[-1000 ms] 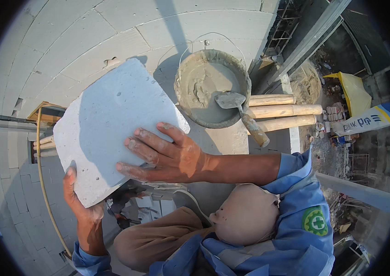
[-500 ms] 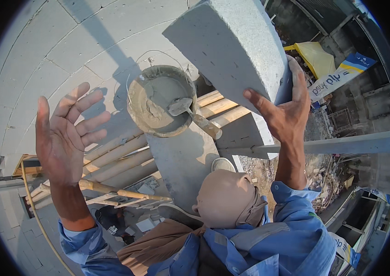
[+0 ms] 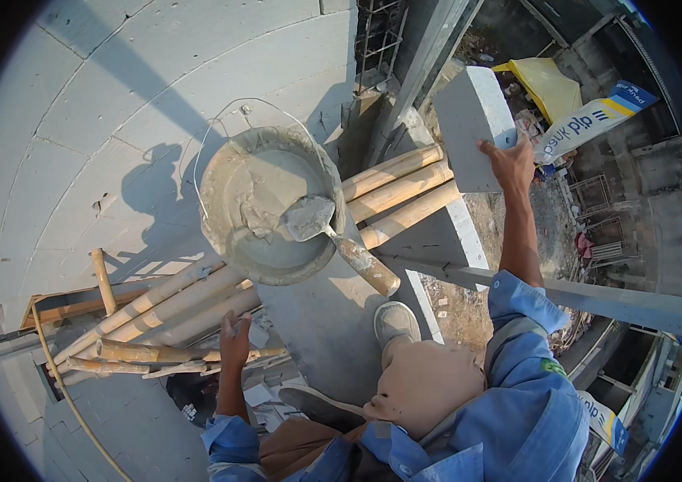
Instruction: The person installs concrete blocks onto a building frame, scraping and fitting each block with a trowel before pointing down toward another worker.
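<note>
My right hand grips the near lower edge of a light grey aerated concrete block, held out at the far right. Its thumb shows on the near face, and the other fingers are partly hidden behind the block. Lowered at the left, my left hand holds nothing, its fingers loosely bent and a little apart. It is near some bamboo poles. Between the hands stands a bucket of wet grey mortar. A trowel rests with its blade in the mortar and its wooden handle over the rim.
A block wall rises at the left. My shoes, one of them a grey shoe, stand on a grey plank-like surface. More bamboo poles lie beyond the bucket. A metal bar crosses at right, above the rubble-strewn ground far below.
The block in my right hand has moved outward, away from the bucket, and looks smaller. My left hand has dropped from beside the bucket to near my lap. The view has shifted.
</note>
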### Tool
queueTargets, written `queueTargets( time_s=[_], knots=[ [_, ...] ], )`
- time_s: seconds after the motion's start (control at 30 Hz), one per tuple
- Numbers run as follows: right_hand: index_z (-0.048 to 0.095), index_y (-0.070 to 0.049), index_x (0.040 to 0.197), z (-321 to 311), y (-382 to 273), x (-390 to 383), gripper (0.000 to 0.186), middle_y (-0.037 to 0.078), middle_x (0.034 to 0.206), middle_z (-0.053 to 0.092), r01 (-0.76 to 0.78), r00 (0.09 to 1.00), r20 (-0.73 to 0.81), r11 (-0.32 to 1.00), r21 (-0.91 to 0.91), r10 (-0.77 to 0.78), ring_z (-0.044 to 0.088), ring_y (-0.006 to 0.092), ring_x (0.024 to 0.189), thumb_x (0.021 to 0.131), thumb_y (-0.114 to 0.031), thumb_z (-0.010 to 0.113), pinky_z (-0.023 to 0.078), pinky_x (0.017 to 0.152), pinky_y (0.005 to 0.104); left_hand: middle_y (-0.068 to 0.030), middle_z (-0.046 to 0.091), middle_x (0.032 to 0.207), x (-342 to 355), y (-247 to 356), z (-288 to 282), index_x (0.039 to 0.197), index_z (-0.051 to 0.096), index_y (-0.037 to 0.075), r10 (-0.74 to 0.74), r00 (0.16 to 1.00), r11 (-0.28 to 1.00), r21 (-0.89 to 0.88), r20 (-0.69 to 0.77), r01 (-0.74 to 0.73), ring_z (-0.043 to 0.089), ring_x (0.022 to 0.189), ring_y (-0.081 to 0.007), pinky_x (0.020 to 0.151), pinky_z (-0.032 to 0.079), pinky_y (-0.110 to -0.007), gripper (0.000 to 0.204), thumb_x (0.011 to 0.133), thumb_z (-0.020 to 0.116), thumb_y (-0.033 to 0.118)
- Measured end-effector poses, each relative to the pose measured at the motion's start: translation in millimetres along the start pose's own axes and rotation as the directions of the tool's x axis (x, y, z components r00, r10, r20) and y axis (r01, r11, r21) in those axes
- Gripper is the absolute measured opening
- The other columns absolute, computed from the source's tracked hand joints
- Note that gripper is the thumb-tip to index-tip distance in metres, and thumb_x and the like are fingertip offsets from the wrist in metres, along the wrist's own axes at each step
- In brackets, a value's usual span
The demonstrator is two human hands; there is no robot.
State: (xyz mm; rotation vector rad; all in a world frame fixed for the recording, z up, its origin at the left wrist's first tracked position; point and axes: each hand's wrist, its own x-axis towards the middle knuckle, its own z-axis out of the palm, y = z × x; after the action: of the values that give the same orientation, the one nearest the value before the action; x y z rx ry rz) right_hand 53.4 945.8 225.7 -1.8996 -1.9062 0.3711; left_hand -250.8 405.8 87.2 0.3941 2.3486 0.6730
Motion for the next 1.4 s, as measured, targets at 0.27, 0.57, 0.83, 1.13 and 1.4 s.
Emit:
queueTargets(
  time_s=[0.27,0.57,0.83,1.13,1.4],
  knots=[
    [0.063,0.004,0.119,62.2,-5.3,70.6,0.076,0.022,0.111,0.071,0.071,0.995,0.069,0.997,-0.032,-0.069,0.070,0.0359,0.105,0.064,-0.042,0.088,0.052,0.093,0.0445,-0.0415,0.015,0.156,-10.3,32.6,119.8,0.154,0.006,-0.014,0.059,0.996,0.998,-0.003,-0.062,-0.059,0.021,0.147,-0.0518,0.120,0.023,-0.052,0.113,0.090,0.072,0.052],
    [0.063,0.004,0.121,94.6,-7.2,101.0,0.079,0.022,0.112,0.072,0.051,0.985,0.169,0.998,-0.040,-0.044,0.072,0.0341,0.101,0.064,-0.045,0.088,0.054,0.093,0.0432,-0.0457,0.006,0.156,0.2,-6.0,132.4,0.152,0.003,-0.018,0.037,0.999,0.998,0.052,0.038,-0.039,0.006,0.149,-0.0564,0.122,0.010,-0.058,0.121,0.087,0.075,0.054],
    [0.067,0.005,0.116,106.8,-35.8,124.6,0.075,0.021,0.105,0.074,0.114,0.974,0.200,0.993,-0.036,-0.105,0.074,0.0331,0.096,0.065,-0.047,0.087,0.056,0.088,0.0420,-0.0353,0.026,0.153,-4.5,-5.3,123.8,0.152,0.030,-0.003,0.216,0.974,0.957,0.182,0.069,-0.225,0.024,0.140,-0.0534,0.117,0.018,-0.059,0.095,0.086,0.079,0.044],
    [0.066,0.006,0.119,155.5,-39.3,156.6,0.079,0.022,0.109,0.073,0.149,0.968,0.207,0.989,-0.020,-0.142,0.073,0.0330,0.101,0.066,-0.049,0.087,0.055,0.092,0.0430,-0.0197,0.052,0.145,-5.5,15.3,117.4,0.133,0.064,0.009,0.295,0.953,0.934,0.189,0.073,-0.304,0.037,0.138,-0.0420,0.117,0.021,-0.056,0.054,0.087,0.078,0.035],
    [0.064,0.009,0.120,190.8,-31.8,160.4,0.082,0.026,0.113,0.071,0.138,0.967,0.219,0.990,-0.029,-0.129,0.071,0.0353,0.105,0.066,-0.048,0.088,0.054,0.094,0.0439,-0.0171,0.065,0.133,-7.2,0.4,120.7,0.122,0.071,0.008,0.396,0.915,0.894,0.195,0.078,-0.403,0.054,0.128,-0.0403,0.112,0.032,-0.054,0.041,0.086,0.077,0.026]
  ],
)
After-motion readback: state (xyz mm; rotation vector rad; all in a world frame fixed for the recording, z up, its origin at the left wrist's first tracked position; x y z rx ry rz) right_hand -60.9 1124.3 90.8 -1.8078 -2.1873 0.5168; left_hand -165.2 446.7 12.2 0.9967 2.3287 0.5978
